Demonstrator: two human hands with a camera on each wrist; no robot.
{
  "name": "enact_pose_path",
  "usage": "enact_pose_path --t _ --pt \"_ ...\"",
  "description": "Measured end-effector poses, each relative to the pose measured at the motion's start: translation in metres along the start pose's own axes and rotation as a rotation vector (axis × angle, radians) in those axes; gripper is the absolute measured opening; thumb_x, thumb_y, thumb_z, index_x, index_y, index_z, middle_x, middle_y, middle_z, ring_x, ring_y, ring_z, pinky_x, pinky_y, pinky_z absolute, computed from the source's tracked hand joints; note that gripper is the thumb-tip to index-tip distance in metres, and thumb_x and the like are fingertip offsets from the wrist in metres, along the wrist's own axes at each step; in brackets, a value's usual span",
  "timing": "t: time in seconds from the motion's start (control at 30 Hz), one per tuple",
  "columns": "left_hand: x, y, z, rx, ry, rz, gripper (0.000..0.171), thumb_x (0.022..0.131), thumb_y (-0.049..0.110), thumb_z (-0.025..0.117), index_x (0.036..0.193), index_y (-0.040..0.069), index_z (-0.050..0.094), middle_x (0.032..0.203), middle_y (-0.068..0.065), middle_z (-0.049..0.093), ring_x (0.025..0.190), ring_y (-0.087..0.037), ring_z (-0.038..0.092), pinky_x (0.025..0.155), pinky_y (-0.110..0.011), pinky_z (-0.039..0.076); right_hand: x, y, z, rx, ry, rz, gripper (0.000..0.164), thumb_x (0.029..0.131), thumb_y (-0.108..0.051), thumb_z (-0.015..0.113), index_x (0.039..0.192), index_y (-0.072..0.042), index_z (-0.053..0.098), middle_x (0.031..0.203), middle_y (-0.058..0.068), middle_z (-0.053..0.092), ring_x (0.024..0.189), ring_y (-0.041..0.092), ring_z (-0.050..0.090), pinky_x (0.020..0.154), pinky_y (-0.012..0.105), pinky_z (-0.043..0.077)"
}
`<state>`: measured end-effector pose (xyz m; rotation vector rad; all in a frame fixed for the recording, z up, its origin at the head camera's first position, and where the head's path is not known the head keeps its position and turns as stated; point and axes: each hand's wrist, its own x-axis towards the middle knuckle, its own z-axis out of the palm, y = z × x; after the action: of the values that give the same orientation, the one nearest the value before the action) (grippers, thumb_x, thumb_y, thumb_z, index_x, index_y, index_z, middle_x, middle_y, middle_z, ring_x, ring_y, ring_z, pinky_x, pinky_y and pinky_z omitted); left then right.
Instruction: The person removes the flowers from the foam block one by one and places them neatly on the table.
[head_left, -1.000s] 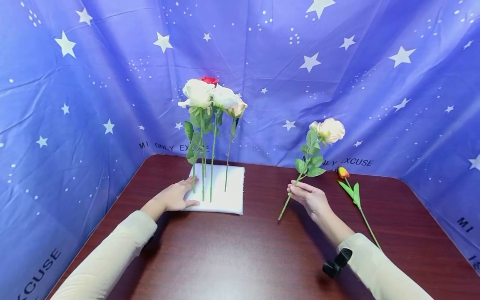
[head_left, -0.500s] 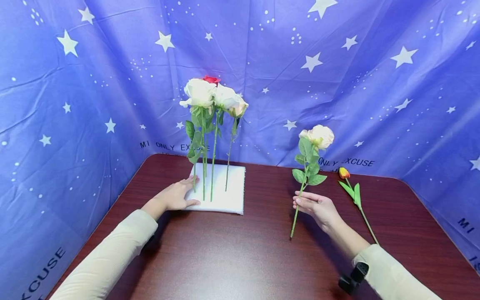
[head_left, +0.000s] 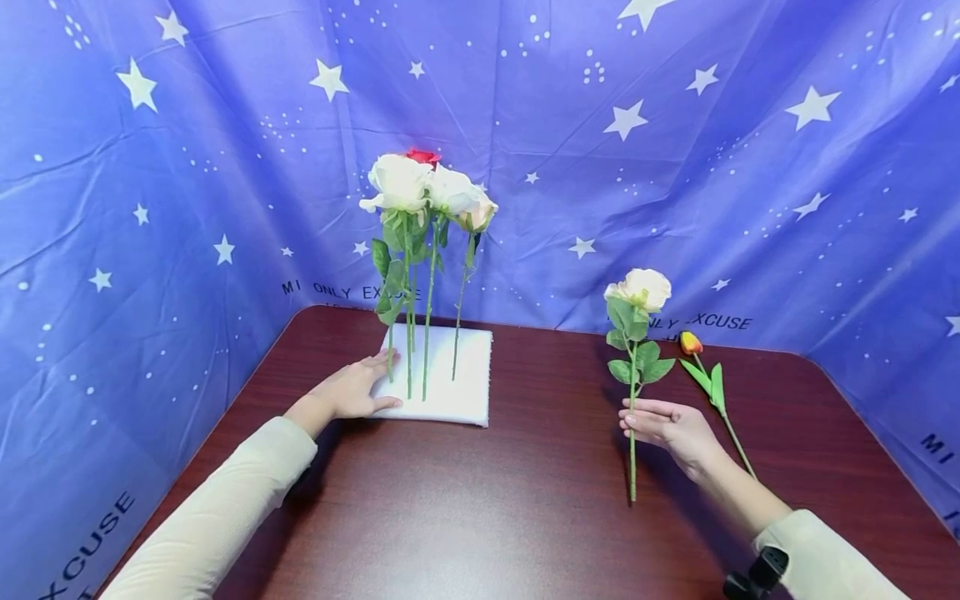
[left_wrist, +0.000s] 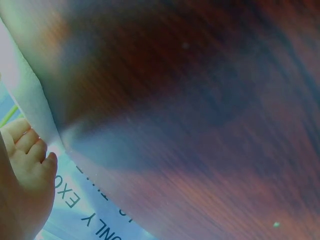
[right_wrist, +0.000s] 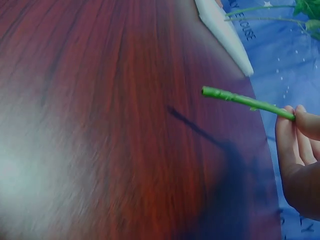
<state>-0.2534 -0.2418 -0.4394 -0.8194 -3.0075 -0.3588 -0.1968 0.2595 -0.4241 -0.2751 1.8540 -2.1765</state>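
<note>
My right hand pinches the green stem of a pale cream rose between thumb and fingers, holding it nearly upright above the table. In the right wrist view the cut end of the stem juts past the fingertips, and its shadow falls on the wood. My left hand rests on the left side of a white foam block, fingers extended and thumb at the near edge. Standing in the block are white roses, a red rose mostly hidden behind them, and a pale rose at the right.
An orange-yellow tulip with green leaves lies on the dark wooden table, to the right of my right hand. A blue curtain with white stars surrounds the table's back and sides.
My right hand has moved right and toward me with the cream rose, whose stem has turned from slanting to nearly upright. The left hand stays on the foam block.
</note>
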Motion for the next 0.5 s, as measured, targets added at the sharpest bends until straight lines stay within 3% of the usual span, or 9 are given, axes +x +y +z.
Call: enact_pose_path --t 0.33,0.5 --pt "-0.002 0.001 0.002 -0.002 -0.015 -0.011 0.08 0.085 0.046 0.066 0.141 -0.007 0.043 0.147 -0.028 0.041 0.138 -0.041 0.04 0.112 -0.051 0.037 -0.031 -0.001 -0.033 -0.142 -0.005 0.022 0.036 0.088 0.01 0.058 0.103 -0.02 0.072 0.093 -0.002 0.077 0.086 0.008 0.073 0.074 0.024 0.06" --pt "-0.002 0.0 0.001 0.005 0.003 -0.001 0.079 0.085 0.045 0.067 0.14 -0.007 0.044 0.146 -0.029 0.042 0.137 -0.041 0.042 0.111 -0.051 0.038 -0.038 -0.005 -0.048 -0.118 0.006 0.05 0.038 0.089 0.011 0.056 0.101 -0.021 0.072 0.094 -0.003 0.077 0.087 0.009 0.074 0.074 0.024 0.06"
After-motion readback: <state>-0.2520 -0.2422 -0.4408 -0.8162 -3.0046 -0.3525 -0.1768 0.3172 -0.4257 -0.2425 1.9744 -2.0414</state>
